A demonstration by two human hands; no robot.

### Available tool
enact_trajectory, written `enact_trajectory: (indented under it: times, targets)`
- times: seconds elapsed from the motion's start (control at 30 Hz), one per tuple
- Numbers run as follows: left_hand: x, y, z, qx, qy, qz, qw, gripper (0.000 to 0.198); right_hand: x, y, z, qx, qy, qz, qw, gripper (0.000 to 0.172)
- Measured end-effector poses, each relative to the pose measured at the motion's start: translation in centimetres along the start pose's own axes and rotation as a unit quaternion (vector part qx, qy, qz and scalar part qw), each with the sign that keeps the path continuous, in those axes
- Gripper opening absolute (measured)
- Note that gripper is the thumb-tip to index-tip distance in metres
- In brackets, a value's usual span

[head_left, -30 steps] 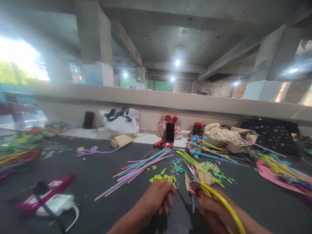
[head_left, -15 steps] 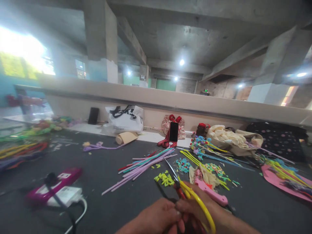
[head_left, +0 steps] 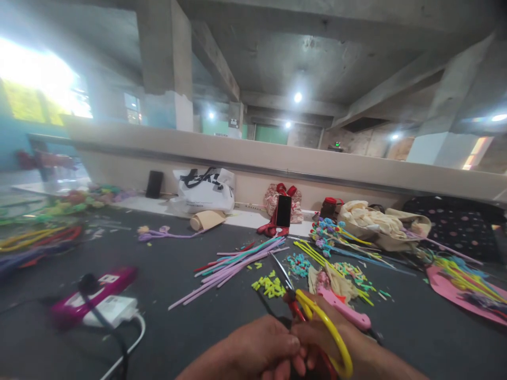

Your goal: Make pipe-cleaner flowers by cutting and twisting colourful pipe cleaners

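Observation:
My right hand (head_left: 336,343) grips a pair of scissors (head_left: 295,301) with red and yellow handles; the blades point up and away, slightly apart. My left hand (head_left: 261,351) is closed just left of the scissors, fingertips pressed against my right hand; what it pinches is hidden. A heap of short yellow-green cut bits (head_left: 269,286) lies just beyond the blades. A pink glue gun (head_left: 343,309) rests on the dark table (head_left: 178,327) to the right of the scissors.
Long purple and teal stems (head_left: 233,266) lie ahead. Left: a magenta power strip (head_left: 93,293) with white adapter and cable. Far edge: white bag (head_left: 206,190), black phone (head_left: 283,210), cream cloth bag (head_left: 376,219). Coloured stems on pink sheet (head_left: 459,290) at right.
My hands came together at the bottom centre; the left hand moved right against the right. The scissors swung from the right toward the middle. The pink glue gun now lies uncovered on the table.

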State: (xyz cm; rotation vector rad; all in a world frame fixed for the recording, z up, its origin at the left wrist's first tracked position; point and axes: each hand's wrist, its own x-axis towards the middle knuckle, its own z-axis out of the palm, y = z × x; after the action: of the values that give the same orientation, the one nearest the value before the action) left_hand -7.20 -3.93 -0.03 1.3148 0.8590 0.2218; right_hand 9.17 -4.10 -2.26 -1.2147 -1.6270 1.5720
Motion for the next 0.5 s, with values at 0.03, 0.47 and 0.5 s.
enact_trajectory:
  times: [0.03,0.47,0.5]
  targets:
    - [0.2,0.0,0.1,-0.01,0.004,0.0,1.0,0.028,0.1,-0.2,0.0,-0.008,0.002,-0.006,1.0,0.02]
    - [1.2,-1.7,-0.3,-0.082,0.022,-0.048,0.995,0.046,-0.4,-2.2,-0.8,-0.026,0.054,0.027,0.998,0.035]
    - [0.9,-1.7,-0.2,-0.073,0.021,-0.04,0.996,0.038,-0.4,-2.1,-0.8,-0.03,0.056,0.029,0.998,0.034]
